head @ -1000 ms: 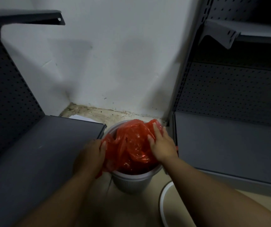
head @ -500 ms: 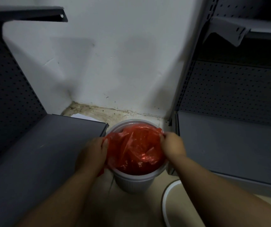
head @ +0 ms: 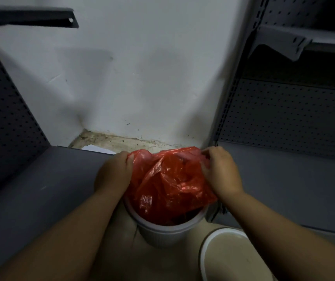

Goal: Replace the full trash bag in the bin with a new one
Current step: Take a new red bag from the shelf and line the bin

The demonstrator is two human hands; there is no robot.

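Observation:
A small grey ribbed bin [head: 162,233] stands on the floor between two shelf units. A red plastic trash bag [head: 170,183] sits in it, its upper part raised above the rim. My left hand [head: 115,173] pinches the bag's left edge. My right hand [head: 219,171] grips the bag's right edge. Both hands hold the bag's mouth up and apart above the bin. The bag's bottom is hidden inside the bin.
A white ring-shaped bin rim [head: 223,258] lies on the floor at the lower right. Grey metal shelves [head: 31,189] flank the bin on the left and on the right [head: 284,179]. A white wall [head: 142,78] stands behind, with a white paper [head: 97,149] by its dirty base.
Both hands have moved up and away from me with the bag's edges, from down at the bin's rim. The bag now stands higher above the bin.

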